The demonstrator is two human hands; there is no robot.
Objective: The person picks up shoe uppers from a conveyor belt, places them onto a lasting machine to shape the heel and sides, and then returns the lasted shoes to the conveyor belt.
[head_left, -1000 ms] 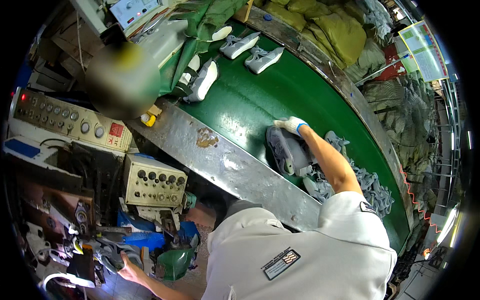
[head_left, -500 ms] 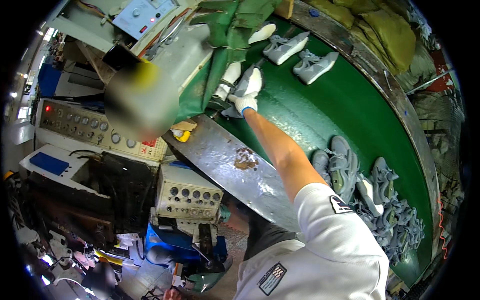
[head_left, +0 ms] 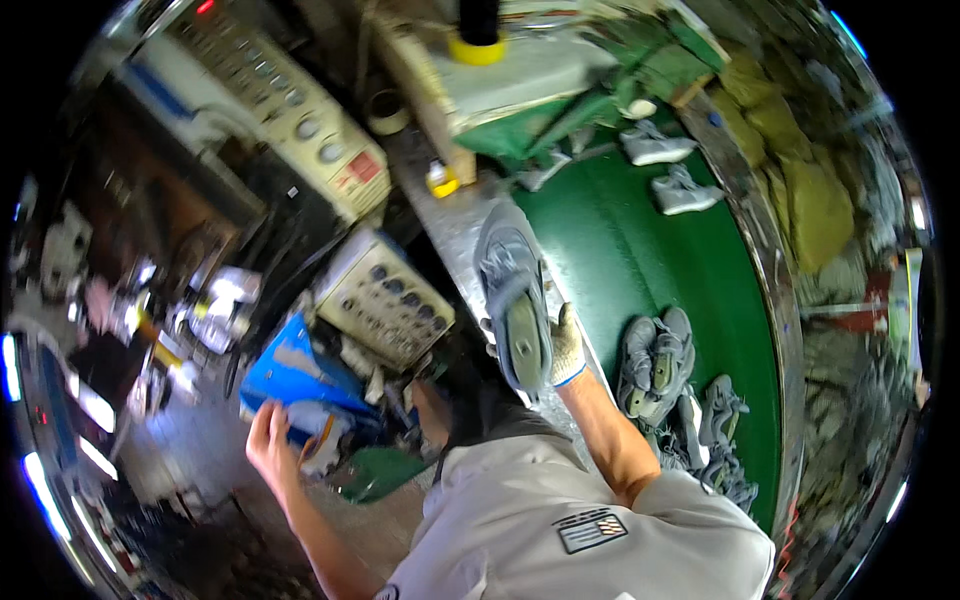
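My right hand (head_left: 566,346), in a white glove, grips a grey shoe (head_left: 512,290) by its heel end. The shoe is held sole up over the metal edge (head_left: 447,225) of the green conveyor belt (head_left: 620,260), with its toe pointing away from me. My left hand (head_left: 267,444) is bare and low at the left, fingers stretched out beside a blue machine part (head_left: 290,370). It holds nothing that I can see. The picture is blurred by motion.
A heap of grey shoes (head_left: 690,400) lies on the belt to the right of my arm. Two more pale shoes (head_left: 668,168) lie farther along. A beige knob box (head_left: 388,300) and a long control panel (head_left: 285,105) stand at the left. A small yellow object (head_left: 441,181) sits on the metal edge.
My right hand has come back from the far end of the belt with a grey shoe in it. My head has swung left and down, and my left hand has risen toward the blue part.
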